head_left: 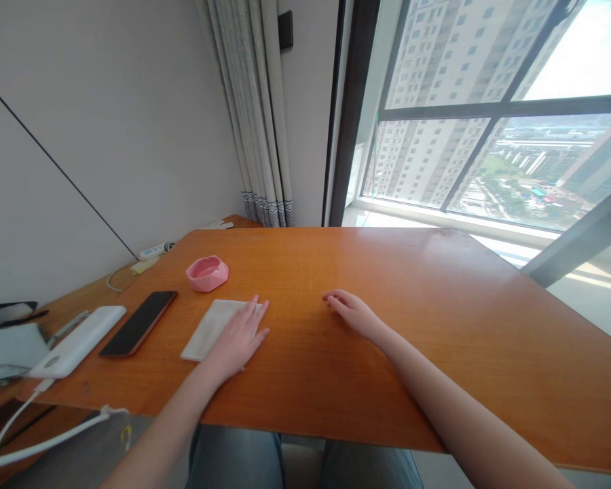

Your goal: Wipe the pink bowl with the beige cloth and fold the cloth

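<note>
High-rise apartment or home-office room: wooden worktop [387, 285] by a floor-to-ceiling window [489, 109] facing residential towers, grey curtain [257, 109] in the corner, plain white wall, plus phone [138, 323], power bank [79, 341] and pink ashtray [207, 273] lying around.

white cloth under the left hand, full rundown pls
The white cloth is a flat, folded rectangle, looks like thin fabric or tissue, plain and off-white. It lies flat on the orange wooden table, long side angled toward the pink dish just beyond it, with the dark phone to its left. The left hand rests palm-down on its right part, fingers spread, covering that edge. The right hand is apart from it.
</note>
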`<state>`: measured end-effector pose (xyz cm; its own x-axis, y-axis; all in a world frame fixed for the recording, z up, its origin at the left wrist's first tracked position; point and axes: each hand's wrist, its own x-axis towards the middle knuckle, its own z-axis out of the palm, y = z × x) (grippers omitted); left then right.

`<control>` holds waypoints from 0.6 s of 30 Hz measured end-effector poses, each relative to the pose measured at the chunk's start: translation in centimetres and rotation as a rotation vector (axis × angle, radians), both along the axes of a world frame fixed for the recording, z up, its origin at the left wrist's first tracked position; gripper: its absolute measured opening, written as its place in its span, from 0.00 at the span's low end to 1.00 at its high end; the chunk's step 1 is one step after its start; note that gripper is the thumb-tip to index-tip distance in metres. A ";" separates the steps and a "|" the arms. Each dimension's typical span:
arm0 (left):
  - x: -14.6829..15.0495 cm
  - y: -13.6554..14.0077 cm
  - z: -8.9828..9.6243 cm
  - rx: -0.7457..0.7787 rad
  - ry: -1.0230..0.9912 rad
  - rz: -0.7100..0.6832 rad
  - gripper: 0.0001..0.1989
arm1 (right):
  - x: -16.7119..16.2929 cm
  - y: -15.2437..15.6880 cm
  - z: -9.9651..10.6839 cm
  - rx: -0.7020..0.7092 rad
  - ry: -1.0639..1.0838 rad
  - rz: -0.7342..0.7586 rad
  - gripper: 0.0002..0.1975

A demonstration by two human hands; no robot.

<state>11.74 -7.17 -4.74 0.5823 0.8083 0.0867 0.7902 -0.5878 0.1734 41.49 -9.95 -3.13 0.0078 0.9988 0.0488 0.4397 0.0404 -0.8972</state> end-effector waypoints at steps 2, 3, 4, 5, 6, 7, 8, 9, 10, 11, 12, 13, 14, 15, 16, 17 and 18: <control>-3.7 1.4 -0.2 0.022 0.014 0.119 0.31 | 0.4 0.4 -1.0 -0.024 0.072 -0.055 0.14; -5.4 2.1 -0.3 0.022 0.020 0.159 0.31 | 0.5 0.6 -1.3 -0.032 0.105 -0.073 0.14; -6.8 2.7 -0.5 0.020 0.020 0.189 0.31 | 0.4 0.7 -1.6 -0.033 0.129 -0.082 0.14; -8.1 3.2 -0.7 0.015 0.014 0.199 0.31 | 0.4 0.8 -1.7 -0.027 0.141 -0.081 0.14; -9.0 3.6 -0.8 0.012 0.004 0.203 0.31 | 0.3 0.8 -1.8 -0.017 0.137 -0.076 0.14; -9.7 4.0 -0.8 0.008 -0.008 0.203 0.31 | 0.2 0.7 -1.9 -0.005 0.123 -0.070 0.14; -10.0 4.2 -0.7 0.003 -0.022 0.198 0.31 | 0.2 0.7 -2.0 0.003 0.106 -0.065 0.13; -9.9 4.3 -0.5 0.001 -0.039 0.195 0.30 | 0.2 0.7 -2.1 0.009 0.091 -0.062 0.13; -9.4 4.3 -0.1 0.003 -0.063 0.190 0.30 | 0.2 0.8 -2.2 0.015 0.083 -0.064 0.13; -8.4 4.2 0.4 0.004 -0.095 0.174 0.29 | 0.3 1.0 -2.3 0.025 0.079 -0.074 0.12; -7.0 4.0 1.0 0.008 -0.135 0.152 0.28 | 0.3 1.3 -2.5 0.043 0.078 -0.097 0.12; -5.1 3.8 1.6 0.010 -0.186 0.114 0.26 | 0.4 1.8 -2.6 0.066 0.075 -0.130 0.11; -2.9 3.7 2.3 -0.016 -0.230 0.054 0.24 | 0.5 2.4 -2.7 0.091 0.073 -0.172 0.10; -0.4 3.5 2.8 -0.045 -0.280 0.008 0.21 | 0.5 3.1 -2.8 0.113 0.075 -0.220 0.09; 2.2 3.4 3.2 -0.091 -0.324 -0.030 0.19 | 0.4 3.8 -2.8 0.126 0.086 -0.268 0.08; 4.9 3.4 3.5 -0.138 -0.357 -0.046 0.17 | 0.3 4.5 -2.9 0.128 0.115 -0.311 0.08; 7.6 3.5 3.7 -0.181 -0.359 -0.060 0.15 | 0.1 5.2 -2.9 0.121 0.159 -0.347 0.09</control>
<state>19.34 -3.72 -1.07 0.5876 0.7946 0.1527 0.6255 -0.5658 0.5373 41.63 -4.79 -6.03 0.3609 0.9225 0.1372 0.3020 0.0236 -0.9530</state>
